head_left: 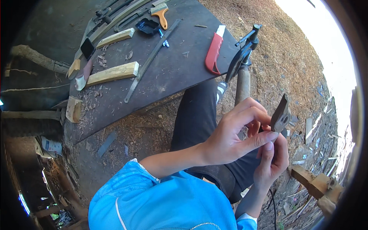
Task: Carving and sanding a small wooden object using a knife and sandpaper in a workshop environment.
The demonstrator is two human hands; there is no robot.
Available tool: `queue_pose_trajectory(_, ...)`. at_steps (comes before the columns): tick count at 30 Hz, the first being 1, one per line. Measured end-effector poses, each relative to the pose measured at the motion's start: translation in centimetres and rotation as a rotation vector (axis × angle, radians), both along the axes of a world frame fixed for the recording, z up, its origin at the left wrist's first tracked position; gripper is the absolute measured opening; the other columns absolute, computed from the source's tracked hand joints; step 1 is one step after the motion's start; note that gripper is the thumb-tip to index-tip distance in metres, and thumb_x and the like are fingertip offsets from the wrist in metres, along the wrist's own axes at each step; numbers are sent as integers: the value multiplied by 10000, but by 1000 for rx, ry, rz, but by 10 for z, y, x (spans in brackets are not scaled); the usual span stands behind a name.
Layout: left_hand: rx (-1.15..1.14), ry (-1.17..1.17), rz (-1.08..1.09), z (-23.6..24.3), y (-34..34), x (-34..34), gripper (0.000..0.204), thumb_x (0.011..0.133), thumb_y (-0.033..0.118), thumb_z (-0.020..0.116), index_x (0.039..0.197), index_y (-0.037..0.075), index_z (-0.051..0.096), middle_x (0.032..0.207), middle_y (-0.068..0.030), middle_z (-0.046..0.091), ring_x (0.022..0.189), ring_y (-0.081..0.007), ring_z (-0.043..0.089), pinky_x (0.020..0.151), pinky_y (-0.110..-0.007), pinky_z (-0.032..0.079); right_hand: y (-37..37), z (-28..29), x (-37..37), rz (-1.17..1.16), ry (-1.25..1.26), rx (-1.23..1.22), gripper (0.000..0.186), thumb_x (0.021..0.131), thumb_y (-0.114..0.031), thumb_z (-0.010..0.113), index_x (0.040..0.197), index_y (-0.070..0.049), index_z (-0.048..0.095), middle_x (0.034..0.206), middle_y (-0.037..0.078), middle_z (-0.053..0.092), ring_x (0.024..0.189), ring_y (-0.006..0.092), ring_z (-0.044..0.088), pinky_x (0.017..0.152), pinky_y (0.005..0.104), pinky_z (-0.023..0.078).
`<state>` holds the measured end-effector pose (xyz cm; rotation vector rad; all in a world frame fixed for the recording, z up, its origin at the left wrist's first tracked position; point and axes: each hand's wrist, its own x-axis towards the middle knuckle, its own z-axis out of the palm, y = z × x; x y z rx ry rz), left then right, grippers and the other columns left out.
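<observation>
Up in front of me at the right is a dark grey metal hammer head with a tapered upper end, a round hole through it and no handle showing. My left hand is closed on it, the thumb pressed to its lower part and the fingers curled behind. Just below, my right hand is also closed, its thumb and fingers pinching at the lower end of the piece. The fingers hide that lower end. Both hands are held above my lap, off the table's right corner.
A dark table bears a red-handled saw, a long metal ruler, a brush, a black tray, a phone and wooden blocks. A metal clamp juts from its corner. Shavings cover the ground.
</observation>
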<state>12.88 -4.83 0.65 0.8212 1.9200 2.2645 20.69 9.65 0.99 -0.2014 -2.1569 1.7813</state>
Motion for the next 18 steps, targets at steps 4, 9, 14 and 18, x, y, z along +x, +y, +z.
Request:
queue_pose_trajectory(4, 94, -51, 47, 0, -8, 1, 298, 948, 171, 776, 1177, 27, 650, 1092, -42, 574, 832, -84, 595, 698, -235, 495, -11, 8, -12, 9, 147, 307, 224, 913, -22, 734, 1121, 49, 690, 869, 92, 702, 750, 124, 630, 647, 261, 467)
queue_pose_trajectory(9, 243, -251, 6, 6, -28, 4, 434, 963, 106, 748, 1355, 21, 583, 1270, -77, 588, 1007, -120, 655, 859, -283, 566, -36, 23, -29, -1, 252, 528, 336, 817, 32, 784, 1142, 7, 706, 866, 104, 691, 671, 179, 625, 593, 293, 481)
queue_pose_trajectory(14, 267, -272, 73, -1, -34, 6, 524, 960, 50, 737, 1424, -19, 504, 1347, -150, 632, 1155, -177, 670, 976, -337, 563, -38, 22, -31, -31, 277, 641, 374, 824, 36, 796, 1184, -7, 703, 974, 109, 716, 730, 159, 633, 600, 260, 476)
queue_pose_trajectory(18, 307, -292, 81, -1, -34, 6, 515, 960, 24, 729, 1421, -30, 507, 1293, -151, 658, 1150, -178, 672, 989, -338, 553, -41, 25, -31, -2, 222, 571, 371, 841, 26, 784, 1200, -1, 695, 992, 107, 711, 725, 141, 617, 594, 251, 462)
